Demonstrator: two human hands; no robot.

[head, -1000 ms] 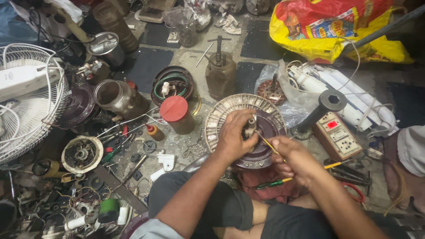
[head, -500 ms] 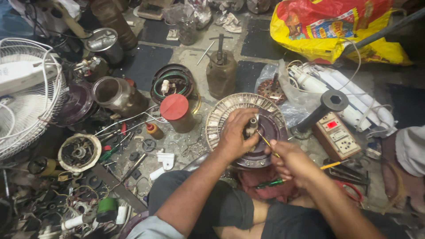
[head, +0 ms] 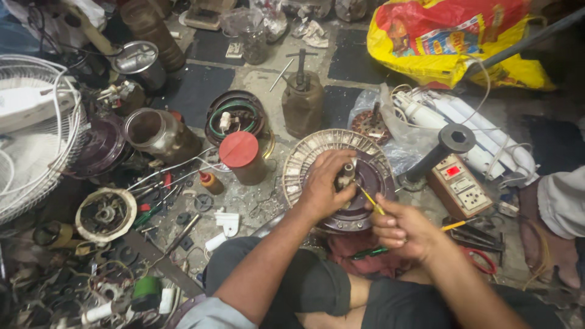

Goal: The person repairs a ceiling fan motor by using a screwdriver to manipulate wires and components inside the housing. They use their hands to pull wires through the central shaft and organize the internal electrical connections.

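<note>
Barely anything's shifted since a second ago: my left hand (head: 323, 189) still pinches the motor (head: 341, 180) shaft, right hand (head: 405, 231) grips the yellow screwdriver (head: 370, 201) just beside it, so keep it steady.

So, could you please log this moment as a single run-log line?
left hand: grips hub of fan motor | right hand: holds yellow tool to hub | nearby: red-lidded jar, socket box
</note>
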